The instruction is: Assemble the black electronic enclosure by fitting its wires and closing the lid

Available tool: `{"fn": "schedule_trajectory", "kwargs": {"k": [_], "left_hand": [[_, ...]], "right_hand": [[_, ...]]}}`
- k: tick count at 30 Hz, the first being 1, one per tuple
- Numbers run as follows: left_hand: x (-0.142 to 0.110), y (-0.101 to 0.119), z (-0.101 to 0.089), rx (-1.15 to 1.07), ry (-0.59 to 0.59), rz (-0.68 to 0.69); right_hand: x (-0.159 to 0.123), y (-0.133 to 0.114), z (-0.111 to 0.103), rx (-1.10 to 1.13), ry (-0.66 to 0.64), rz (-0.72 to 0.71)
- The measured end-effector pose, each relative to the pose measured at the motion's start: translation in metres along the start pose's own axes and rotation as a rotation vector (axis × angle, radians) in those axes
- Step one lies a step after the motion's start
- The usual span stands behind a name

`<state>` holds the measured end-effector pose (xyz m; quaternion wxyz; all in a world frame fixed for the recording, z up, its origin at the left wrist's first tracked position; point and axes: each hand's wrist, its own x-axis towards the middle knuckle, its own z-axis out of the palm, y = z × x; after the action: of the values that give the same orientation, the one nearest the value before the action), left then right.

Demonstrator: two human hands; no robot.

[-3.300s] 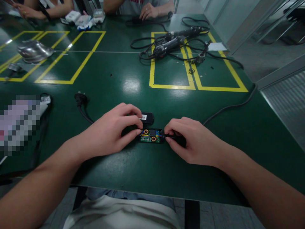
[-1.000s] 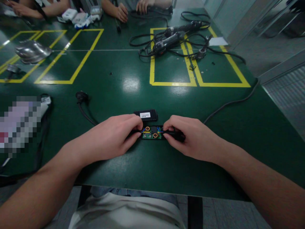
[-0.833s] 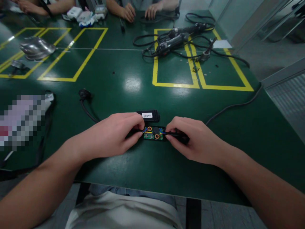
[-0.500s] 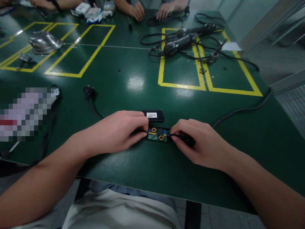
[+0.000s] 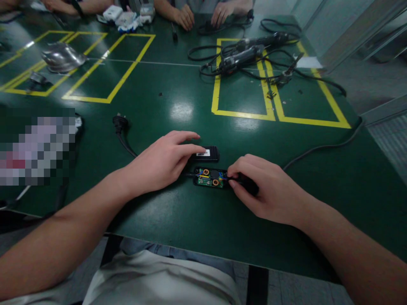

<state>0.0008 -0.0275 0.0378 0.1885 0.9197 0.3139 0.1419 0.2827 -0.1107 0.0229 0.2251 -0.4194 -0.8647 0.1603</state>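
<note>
An opened black adapter case point(image 5: 210, 178) lies near the table's front edge, its green circuit board with copper coils exposed. Just behind it rests the black lid point(image 5: 206, 154) with a white label. My left hand point(image 5: 162, 163) has its fingers stretched out over the lid's left end, fingertips touching it. My right hand point(image 5: 263, 186) is closed in a pinch on the black cable end point(image 5: 246, 184) at the case's right side. A black cord runs from the case's left end to a plug point(image 5: 120, 124).
Green table point(image 5: 178, 220) marked with yellow tape boxes. Black power tools in tangled cords point(image 5: 244, 55) lie far right. A silvery bag point(image 5: 62, 57) sits far left. Other people's hands point(image 5: 203, 12) work at the far edge. A blurred patch point(image 5: 36, 146) covers the left.
My left hand has let go of the case's left end and reached forward onto the lid with fingers extended. My right hand stays pinched at the right end.
</note>
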Motion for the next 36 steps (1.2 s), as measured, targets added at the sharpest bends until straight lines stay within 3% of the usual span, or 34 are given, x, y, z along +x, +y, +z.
{"fn": "schedule_trajectory", "kwargs": {"k": [9, 15, 23, 36], "left_hand": [[0.004, -0.003, 0.002, 0.008, -0.002, -0.06], [-0.003, 0.009, -0.014, -0.08, 0.075, 0.044], [-0.005, 0.009, -0.01, -0.137, -0.175, 0.168], [-0.006, 0.01, -0.007, -0.113, -0.172, 0.148]], "right_hand": [[0.001, 0.0, 0.002, -0.009, -0.003, 0.047], [-0.001, 0.0, 0.0, -0.005, -0.001, 0.064], [-0.003, 0.002, 0.003, 0.049, 0.016, 0.097], [-0.002, 0.001, 0.003, 0.06, 0.008, 0.104]]}}
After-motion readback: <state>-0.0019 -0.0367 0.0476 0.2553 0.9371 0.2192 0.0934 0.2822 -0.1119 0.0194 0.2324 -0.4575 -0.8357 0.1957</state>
